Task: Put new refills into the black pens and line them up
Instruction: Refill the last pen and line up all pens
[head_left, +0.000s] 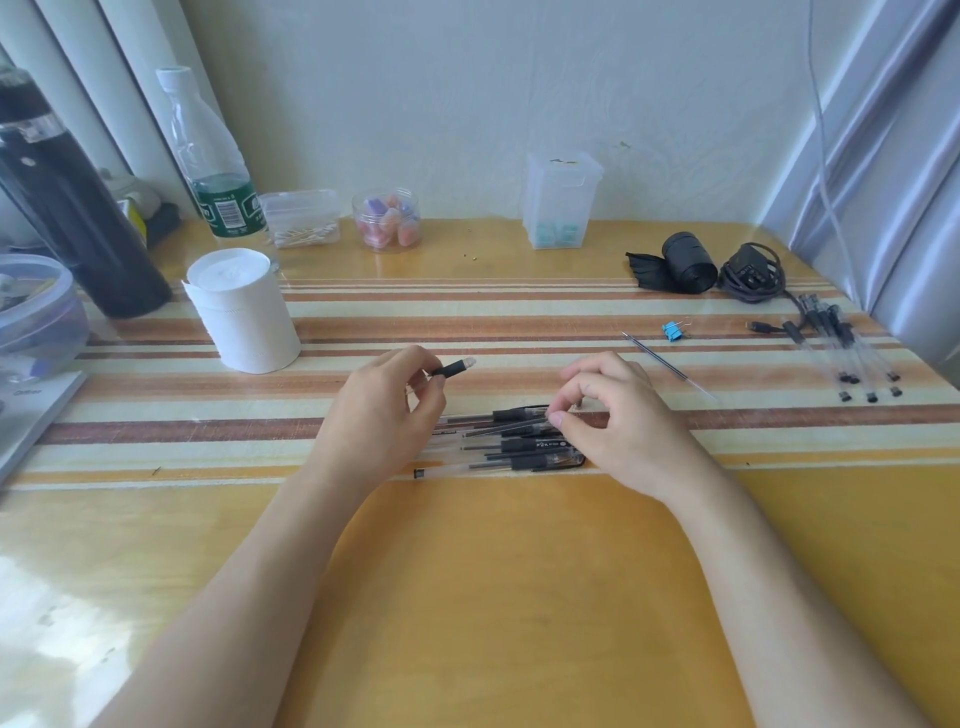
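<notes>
With the left hand (384, 410) pinching a black grip piece (451, 369) and the right hand (613, 415) pinching a thin refill (509, 427) over the pens (524, 447) piled on the counter (467, 571), a slack pinch could lose it among them.

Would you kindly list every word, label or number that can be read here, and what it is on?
No text here reads clearly.
Green label on the water bottle: barcode and white print, too blurred to read.
Black pen in the pile: white print on its barrel, too small.
White booklet at the left edge: one grey word, blurred.
</notes>
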